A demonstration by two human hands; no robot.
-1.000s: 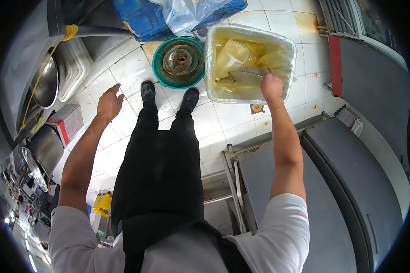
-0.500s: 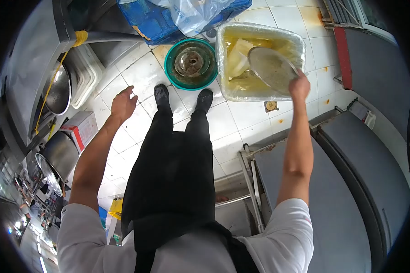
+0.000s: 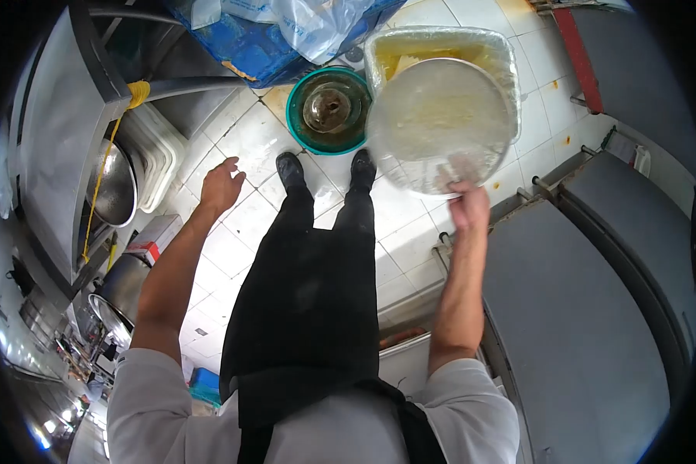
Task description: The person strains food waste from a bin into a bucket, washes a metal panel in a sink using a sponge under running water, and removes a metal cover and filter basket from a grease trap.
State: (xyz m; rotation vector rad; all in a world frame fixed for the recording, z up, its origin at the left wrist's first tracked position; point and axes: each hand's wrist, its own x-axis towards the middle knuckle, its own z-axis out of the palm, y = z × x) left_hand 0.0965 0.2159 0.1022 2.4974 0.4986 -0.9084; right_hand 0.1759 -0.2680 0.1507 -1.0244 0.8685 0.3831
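My right hand (image 3: 470, 207) grips the near rim of a round sieve (image 3: 439, 116) with a pale, see-through face. Some of my fingers show dimly through it. The sieve hangs over the near part of a plastic-lined tub (image 3: 509, 69), hiding much of the yellowish contents. To the left of the sieve, a green basin (image 3: 295, 135) on the floor holds dark liquid and a round object with a dark centre. My left hand (image 3: 223, 185) hangs in the air above the tiles, fingers loosely apart, holding nothing.
A blue crate (image 3: 243, 42) with plastic bags on it lies beyond the basin. Metal bowls (image 3: 114, 185) and white trays (image 3: 162, 147) are at the left, by a steel counter (image 3: 62, 139). Grey metal cabinets (image 3: 572, 309) line the right side.
My right hand has brought the sieve nearer and leftward, turning its face more toward me. The left hand stays free, at nearly the same place.
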